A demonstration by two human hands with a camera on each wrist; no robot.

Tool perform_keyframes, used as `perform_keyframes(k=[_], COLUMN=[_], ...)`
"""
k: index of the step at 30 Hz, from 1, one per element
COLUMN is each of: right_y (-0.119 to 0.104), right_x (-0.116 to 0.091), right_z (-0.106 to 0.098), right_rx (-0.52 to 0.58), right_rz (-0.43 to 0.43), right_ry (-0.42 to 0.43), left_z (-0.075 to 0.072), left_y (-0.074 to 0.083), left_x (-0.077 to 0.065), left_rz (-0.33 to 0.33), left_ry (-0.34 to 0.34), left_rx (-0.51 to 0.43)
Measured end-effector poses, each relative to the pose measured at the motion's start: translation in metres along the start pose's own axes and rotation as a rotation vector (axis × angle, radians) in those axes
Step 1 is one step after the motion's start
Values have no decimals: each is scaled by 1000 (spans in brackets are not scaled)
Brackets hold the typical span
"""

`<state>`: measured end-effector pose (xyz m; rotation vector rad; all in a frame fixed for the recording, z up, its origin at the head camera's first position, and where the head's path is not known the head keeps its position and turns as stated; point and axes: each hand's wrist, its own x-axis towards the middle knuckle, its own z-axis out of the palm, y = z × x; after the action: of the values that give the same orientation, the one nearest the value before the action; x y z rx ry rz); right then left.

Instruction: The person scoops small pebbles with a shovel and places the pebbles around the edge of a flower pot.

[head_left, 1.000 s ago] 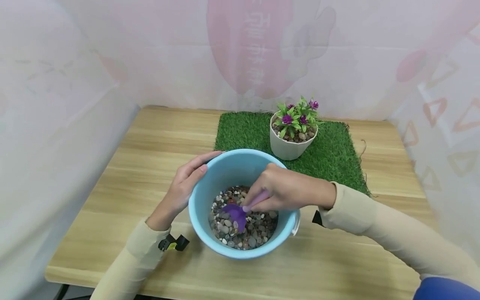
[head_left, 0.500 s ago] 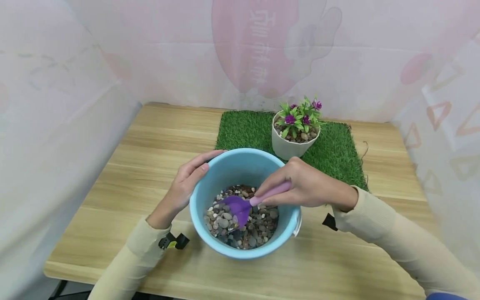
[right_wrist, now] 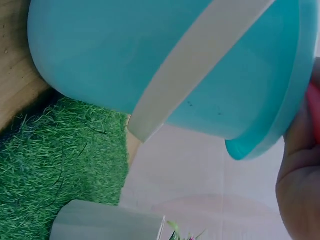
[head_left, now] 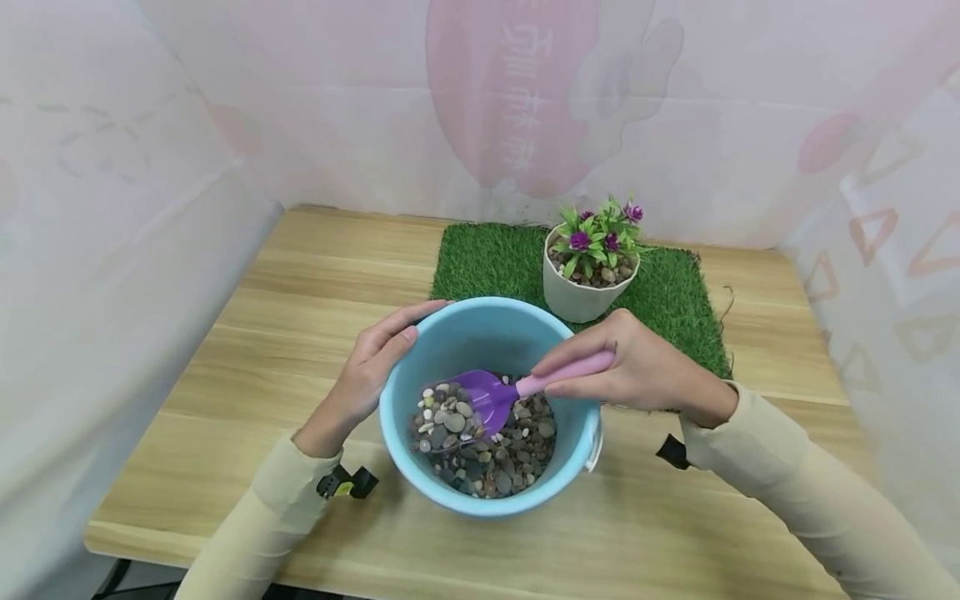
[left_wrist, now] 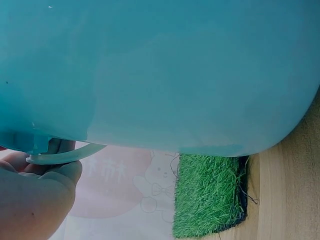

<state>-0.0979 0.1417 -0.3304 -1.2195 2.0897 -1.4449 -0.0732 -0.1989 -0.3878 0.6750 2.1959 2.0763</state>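
Observation:
My right hand grips the pink handle of a purple toy shovel inside a light blue bucket. A heap of pebbles lies at the shovel's front end, which appears see-through. More pebbles cover the bucket's bottom. At the bucket's left rim, my left hand holds on, thumb near the rim and fingers along the outside. The left wrist view shows that hand by a white bail handle; its fingertips are partly hidden. Bucket wall fills much of the right wrist view.
Behind the bucket a white pot with a purple-flowered plant stands on a green artificial-grass mat. The wooden table has printed cloth walls at its back and sides.
My right hand has moved rightward and slightly up, drawing the shovel up from among the pebbles with a heap at its front. My left hand stays on the rim.

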Motion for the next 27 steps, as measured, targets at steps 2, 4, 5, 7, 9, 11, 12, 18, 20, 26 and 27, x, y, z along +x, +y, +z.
perform_keyframes(k=[2, 4, 5, 7, 9, 11, 12, 18, 20, 26, 27], right_y=[1, 1, 2, 3, 4, 4, 4, 2, 2, -1, -2], right_x=[-4, -7, -9, -13, -16, -19, -21, -30, -32, -38, -39], right_z=[-2, -4, -5, -7, -8, -9, -10, -12, -13, -16, -17], right_rx=[8, 25, 33, 51, 71, 66, 58, 12, 7, -15, -22], right_rz=[12, 26, 31, 44, 57, 59, 57, 41, 40, 54, 57], right_ry=[23, 44, 56, 76, 93, 113, 123, 175, 190, 235, 242], left_z=[0, 0, 0, 0, -1, -1, -1, 0, 0, 0, 0], left_y=[0, 0, 0, 0, -1, -1, -1, -1, -2, -3, -4], left_x=[0, 0, 0, -1, -1, -1, -1, -2, -1, 0, 0], left_rz=[0, 1, 2, 1, 1, -1, -1, -6, -2, 23, 25], left_ry=[-1, 0, 1, 2, 2, 2, 2, 7, 8, 12, 13], left_rx=[-3, -3, 0, 1, 4, 4, 2, -3, -2, -4, -3])
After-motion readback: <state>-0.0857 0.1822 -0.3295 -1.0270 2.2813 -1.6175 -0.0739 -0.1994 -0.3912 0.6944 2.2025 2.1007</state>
